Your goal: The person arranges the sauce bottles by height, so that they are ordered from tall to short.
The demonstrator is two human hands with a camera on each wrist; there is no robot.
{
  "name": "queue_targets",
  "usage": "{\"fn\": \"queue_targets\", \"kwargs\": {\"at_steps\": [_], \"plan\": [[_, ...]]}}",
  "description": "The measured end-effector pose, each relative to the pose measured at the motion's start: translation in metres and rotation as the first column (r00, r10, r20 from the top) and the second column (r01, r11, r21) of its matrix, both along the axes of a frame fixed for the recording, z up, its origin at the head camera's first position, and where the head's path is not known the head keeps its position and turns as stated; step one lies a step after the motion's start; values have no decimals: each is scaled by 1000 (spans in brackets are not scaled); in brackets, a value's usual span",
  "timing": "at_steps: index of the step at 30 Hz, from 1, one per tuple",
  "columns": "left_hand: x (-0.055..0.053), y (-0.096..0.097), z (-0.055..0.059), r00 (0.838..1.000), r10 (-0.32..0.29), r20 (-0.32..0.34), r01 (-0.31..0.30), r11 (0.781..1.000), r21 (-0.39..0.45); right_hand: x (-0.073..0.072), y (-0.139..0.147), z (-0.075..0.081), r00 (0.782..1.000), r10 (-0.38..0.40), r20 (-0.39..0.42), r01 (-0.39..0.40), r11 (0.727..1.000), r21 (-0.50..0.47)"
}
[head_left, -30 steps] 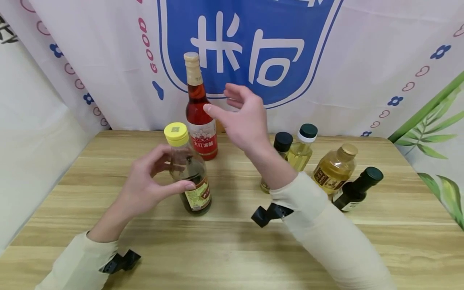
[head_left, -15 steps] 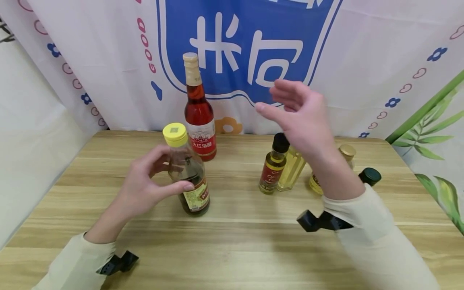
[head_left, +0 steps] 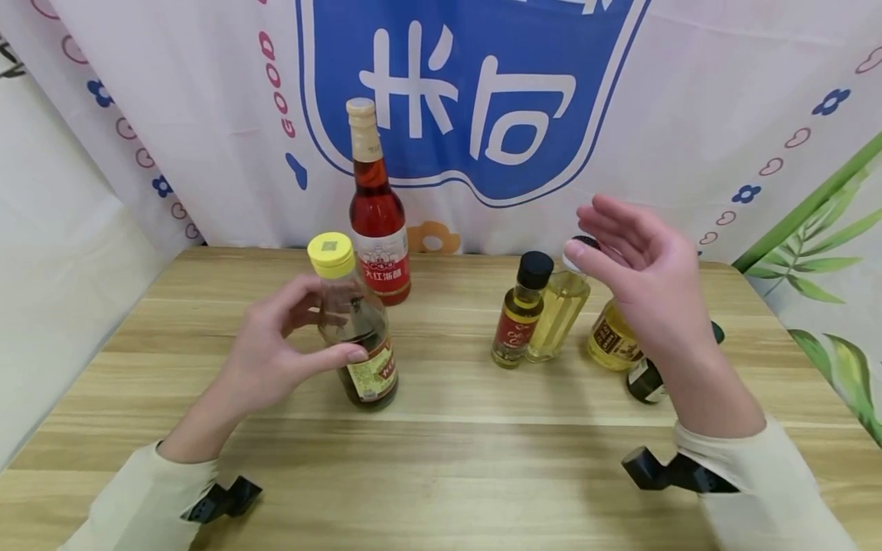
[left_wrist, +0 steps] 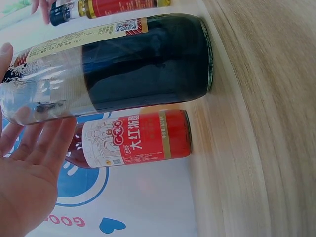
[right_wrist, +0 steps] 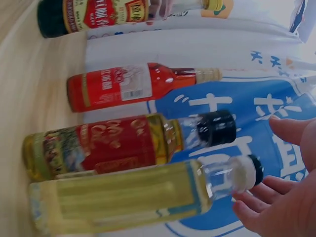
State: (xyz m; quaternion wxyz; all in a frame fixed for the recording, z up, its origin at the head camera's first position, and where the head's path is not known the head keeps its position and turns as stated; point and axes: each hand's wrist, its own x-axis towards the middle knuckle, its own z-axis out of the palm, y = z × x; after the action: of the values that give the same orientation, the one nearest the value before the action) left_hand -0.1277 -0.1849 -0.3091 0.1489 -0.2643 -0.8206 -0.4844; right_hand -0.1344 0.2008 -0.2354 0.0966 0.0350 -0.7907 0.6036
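Observation:
My left hand (head_left: pixel 276 348) holds a yellow-capped bottle of dark sauce (head_left: pixel 361 337), thumb across its front and fingers behind; it stands upright on the table. In the left wrist view the fingers lie against the clear upper part of this sauce bottle (left_wrist: pixel 143 64). My right hand (head_left: pixel 651 279) is in the air, fingers loosely extended and holding nothing. It is nearest a pale yellow oil bottle (head_left: pixel 560 317), whose cap it partly covers in the head view. Beside that is a small black-capped oil bottle (head_left: pixel 518 321). The right wrist view shows the pale oil bottle (right_wrist: pixel 118 200) beside the fingers.
A tall bottle of red vinegar (head_left: pixel 381 222) stands at the back, behind the sauce bottle. A round golden oil bottle (head_left: pixel 613 340) and a dark green bottle (head_left: pixel 646 381) are partly hidden by my right hand and wrist. A printed cloth (head_left: pixel 496 222) hangs behind the wooden table (head_left: pixel 441 467).
My right hand has moved from near the red vinegar bottle rightward, then lower, to the oil bottles. My left hand and the sauce bottle have stayed in place.

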Motion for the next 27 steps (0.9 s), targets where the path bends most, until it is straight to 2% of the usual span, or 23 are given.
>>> {"fn": "queue_targets", "kwargs": {"at_steps": [2, 7, 13, 22, 27], "plan": [[0, -1, 0, 1000, 2, 1, -2, 1000, -2, 1, 6, -9, 999, 22, 34, -22, 1000, -7], [1, -1, 1, 1000, 0, 0, 0, 1000, -5, 1, 16, -32, 992, 75, 98, -80, 995, 52], [1, -1, 1, 1000, -11, 5, 11, 1000, 3, 2, 19, -52, 987, 128, 96, -138, 985, 103], [2, -2, 2, 999, -7, 35, 7, 1000, -2, 2, 19, -64, 995, 88, 54, -97, 978, 182], [3, -6, 3, 998, -3, 69, 5, 1000, -25, 3, 24, -65, 995, 45, 85, -64, 973, 223]]}}
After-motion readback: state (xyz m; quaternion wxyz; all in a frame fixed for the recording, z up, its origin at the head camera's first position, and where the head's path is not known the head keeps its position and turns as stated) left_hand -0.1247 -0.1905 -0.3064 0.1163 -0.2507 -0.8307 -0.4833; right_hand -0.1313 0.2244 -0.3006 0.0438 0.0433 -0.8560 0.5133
